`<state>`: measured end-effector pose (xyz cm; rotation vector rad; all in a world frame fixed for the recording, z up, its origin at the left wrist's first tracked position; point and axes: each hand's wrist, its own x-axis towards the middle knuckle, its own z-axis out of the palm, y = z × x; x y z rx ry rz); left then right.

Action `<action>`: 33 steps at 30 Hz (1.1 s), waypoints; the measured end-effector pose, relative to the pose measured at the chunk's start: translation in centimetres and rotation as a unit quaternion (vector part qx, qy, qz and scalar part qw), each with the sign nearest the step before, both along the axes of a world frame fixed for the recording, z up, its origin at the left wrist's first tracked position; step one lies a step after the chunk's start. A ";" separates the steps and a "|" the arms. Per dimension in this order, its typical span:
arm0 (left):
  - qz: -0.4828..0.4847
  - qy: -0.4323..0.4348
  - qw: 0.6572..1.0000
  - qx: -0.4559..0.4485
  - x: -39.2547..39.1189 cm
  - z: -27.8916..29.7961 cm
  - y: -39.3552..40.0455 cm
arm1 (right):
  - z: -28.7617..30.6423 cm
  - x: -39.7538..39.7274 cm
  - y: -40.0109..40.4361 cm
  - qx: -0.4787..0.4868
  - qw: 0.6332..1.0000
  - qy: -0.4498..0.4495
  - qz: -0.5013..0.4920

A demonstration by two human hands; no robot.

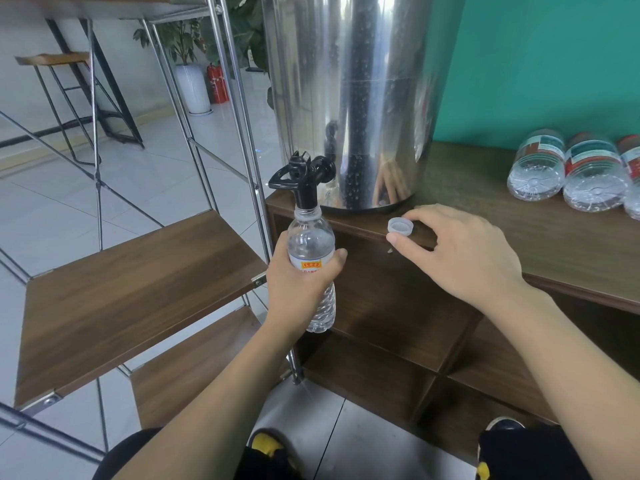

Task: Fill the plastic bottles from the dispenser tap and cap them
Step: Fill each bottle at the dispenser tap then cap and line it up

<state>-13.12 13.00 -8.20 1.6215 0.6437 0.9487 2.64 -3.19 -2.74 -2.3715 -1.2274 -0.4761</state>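
A clear plastic bottle [311, 242] with a red and yellow label stands upright under the black tap [302, 178] of the steel dispenser [360, 98], its open mouth right at the spout. My left hand [298, 282] is wrapped around the bottle's middle. A white cap [400, 226] lies top down at the front edge of the wooden counter [485, 216]. My right hand [457, 251] hovers over it, thumb and fingers around the cap; whether they grip it is unclear.
Three empty bottles [568, 171] lie on their sides at the counter's back right. A metal rack with wooden shelves [138, 292] stands to the left. Open cubbies sit below the counter.
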 end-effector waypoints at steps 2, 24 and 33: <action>0.000 0.000 1.000 0.001 0.0 0.0 0.0 | 0.0 0.0 0.0 0.001 1.000 0.000 0.001; 0.000 -0.011 1.000 0.002 0.0 -0.2 0.1 | -0.1 0.0 -0.1 0.004 1.000 -0.005 0.004; 0.006 -0.003 1.000 0.004 0.0 0.0 0.0 | -0.1 0.0 0.0 0.001 1.000 0.000 0.002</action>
